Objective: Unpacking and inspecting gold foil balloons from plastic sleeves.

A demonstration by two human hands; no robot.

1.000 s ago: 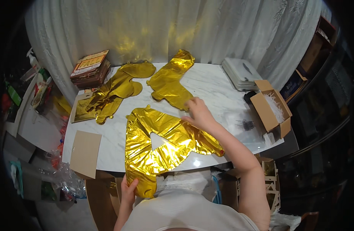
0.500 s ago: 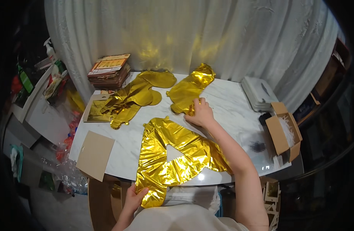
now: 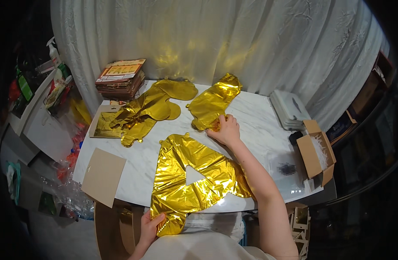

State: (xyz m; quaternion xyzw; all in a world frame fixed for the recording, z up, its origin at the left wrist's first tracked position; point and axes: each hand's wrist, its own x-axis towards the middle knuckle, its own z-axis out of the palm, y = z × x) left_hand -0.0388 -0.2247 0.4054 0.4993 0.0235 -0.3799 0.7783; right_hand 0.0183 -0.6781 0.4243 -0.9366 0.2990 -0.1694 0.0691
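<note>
A flat gold foil balloon (image 3: 170,190) shaped like a letter A lies across the near side of the table, its lower end hanging past the front edge. My left hand (image 3: 150,227) grips that end, thumb on top and fingers underneath. Farther back lies a second deflated gold foil balloon (image 3: 209,108), creased, with a shiny upper end. My right hand (image 3: 226,131) has curled fingers closed on the near end of it; the fingertips are partly hidden. My right forearm passes over the right side of the A-shaped balloon.
More crumpled gold foil balloons (image 3: 157,102) lie back left, partly over a card (image 3: 103,125). Behind them stands a stack of printed cards (image 3: 121,82). A beige card (image 3: 103,175) overhangs the left edge. On the right are white packs (image 3: 290,108) and an open cardboard box (image 3: 315,151).
The far balloon's upper end lies somewhat straighter and less bunched. My right hand keeps its hold at the near end, and my left hand still grips the A-shaped balloon. The view has shifted slightly.
</note>
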